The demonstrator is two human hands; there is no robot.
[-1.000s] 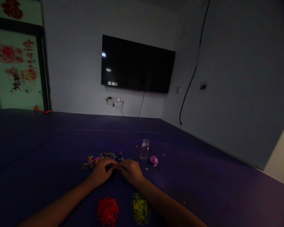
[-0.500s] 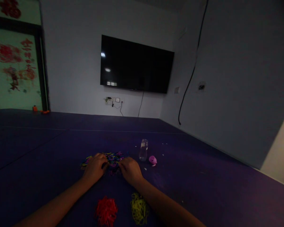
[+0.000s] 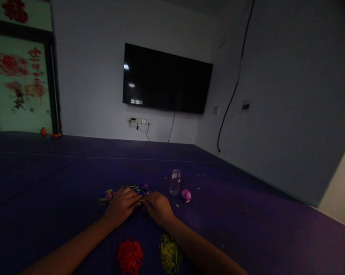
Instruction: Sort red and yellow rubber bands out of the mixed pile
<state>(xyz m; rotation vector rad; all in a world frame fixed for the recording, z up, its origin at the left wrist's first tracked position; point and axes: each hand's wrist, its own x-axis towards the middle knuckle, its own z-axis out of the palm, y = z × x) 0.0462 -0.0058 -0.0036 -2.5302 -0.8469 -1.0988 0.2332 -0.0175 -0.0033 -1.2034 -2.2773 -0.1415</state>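
A loose pile of multicoloured rubber bands [image 3: 106, 197] lies on the purple surface, partly covered by my hands. My left hand [image 3: 122, 203] rests over the pile, its fingers together and reaching right until the tips meet my right hand. My right hand [image 3: 158, 206] is closed in a pinch at the pile's right side. A small yellow rubber band [image 3: 139, 203] shows between the fingertips of both hands, partly hidden. Nearer to me sit a heap of red rubber bands [image 3: 130, 255] and a heap of yellow-green rubber bands [image 3: 169, 253], the latter beside my right forearm.
Right of my right hand stands a clear plastic bottle [image 3: 175, 183], with a small pink cup-like piece [image 3: 186, 195] beside it. Tiny white scraps are scattered around them. A wall-mounted television [image 3: 166, 78] and a hanging black cable [image 3: 232, 91] are beyond the purple surface [image 3: 75, 172].
My left hand has moved right, its fingers straightening to meet the right fingertips. My right hand stays almost in place. The heaps, bottle and pink piece have not moved.
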